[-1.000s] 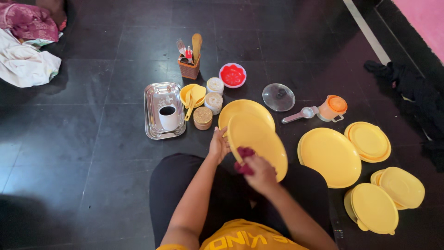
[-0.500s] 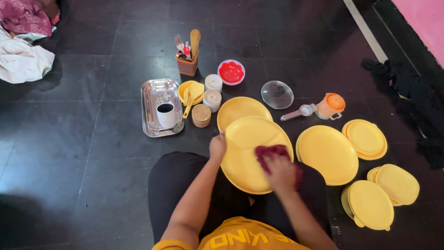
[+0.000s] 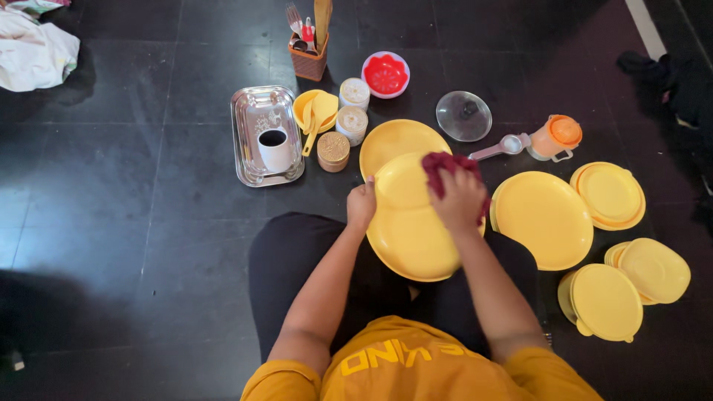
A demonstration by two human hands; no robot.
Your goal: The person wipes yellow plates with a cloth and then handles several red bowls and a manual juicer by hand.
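Note:
I sit on a dark floor with a large yellow divided plate (image 3: 412, 236) over my lap. My left hand (image 3: 361, 206) grips its left rim. My right hand (image 3: 460, 199) presses a dark red cloth (image 3: 442, 165) onto the plate's far right part. Another yellow plate (image 3: 399, 139) lies flat on the floor just beyond it.
A steel tray (image 3: 252, 119) with a white cup (image 3: 275, 149) lies far left. Small jars (image 3: 351, 119), a yellow bowl (image 3: 313, 110), utensil holder (image 3: 309, 61), red bowl (image 3: 385, 75), glass lid (image 3: 463, 116), orange-lidded jug (image 3: 555, 139). Yellow plates (image 3: 546, 219) and lidded containers (image 3: 607, 302) right.
The plate, held tilted up a second ago, now lies flatter over my lap. My right hand with the cloth has slid from its near part to the far right part.

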